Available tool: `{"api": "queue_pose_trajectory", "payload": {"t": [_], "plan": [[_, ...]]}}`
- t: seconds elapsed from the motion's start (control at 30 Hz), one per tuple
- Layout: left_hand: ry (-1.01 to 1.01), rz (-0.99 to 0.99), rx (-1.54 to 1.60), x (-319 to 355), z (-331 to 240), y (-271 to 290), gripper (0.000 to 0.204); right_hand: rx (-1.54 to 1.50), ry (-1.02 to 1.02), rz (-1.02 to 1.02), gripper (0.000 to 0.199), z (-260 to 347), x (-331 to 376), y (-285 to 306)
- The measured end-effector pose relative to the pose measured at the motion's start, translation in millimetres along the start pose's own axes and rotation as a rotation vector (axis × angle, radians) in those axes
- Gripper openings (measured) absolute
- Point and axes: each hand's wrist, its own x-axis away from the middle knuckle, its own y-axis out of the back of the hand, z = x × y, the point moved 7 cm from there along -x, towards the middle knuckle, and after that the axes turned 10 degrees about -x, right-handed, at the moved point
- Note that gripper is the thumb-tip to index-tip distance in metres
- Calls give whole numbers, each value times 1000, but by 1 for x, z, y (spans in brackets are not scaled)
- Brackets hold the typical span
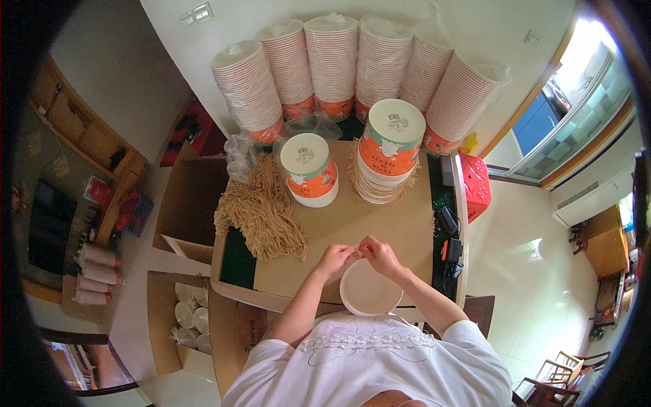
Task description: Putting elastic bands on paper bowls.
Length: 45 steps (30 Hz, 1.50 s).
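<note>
Head view; both hands (pixel 338 258) (pixel 381 256) pinched over tub (pixel 371 292)

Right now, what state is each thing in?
Left hand: fingers curled, grip unclear.
Right hand: fingers curled, grip unclear.
White tub: open, mouth up.
Left orange tub: upside down.
Right tub stack: nested, upside down.
Tan cords: heaped loosely.
Rear tubs: nested, bagged.
Lower floor box: open.

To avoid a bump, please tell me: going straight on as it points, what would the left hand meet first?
The left hand would probably meet the right hand first, though depth is unclear.
</note>
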Motion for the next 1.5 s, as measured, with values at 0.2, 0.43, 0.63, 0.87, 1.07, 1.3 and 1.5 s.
{"api": "queue_pose_trajectory", "payload": {"t": [0.2,0.43,0.63,0.87,1.07,1.3,1.5], "plan": [[-195,37,15,-5,12,1,6,-27,-4,28,9,4,-1,-4],[-237,79,-109,5,-10,15,11,-39,-24,5,10,-5,0,-2],[-170,-27,-518,10,1,14,10,-12,11,10,10,1,-1,-2],[-242,-57,-448,11,-20,2,16,7,29,-2,9,0,0,-1],[-444,-116,-766,14,-31,-2,12,-1,13,23,9,-2,-1,-3],[-262,-92,-601,16,-34,3,11,0,16,12,9,2,0,-1],[-407,-102,-720,13,-34,-3,10,-22,-30,-5,9,-6,-1,-2]]}}
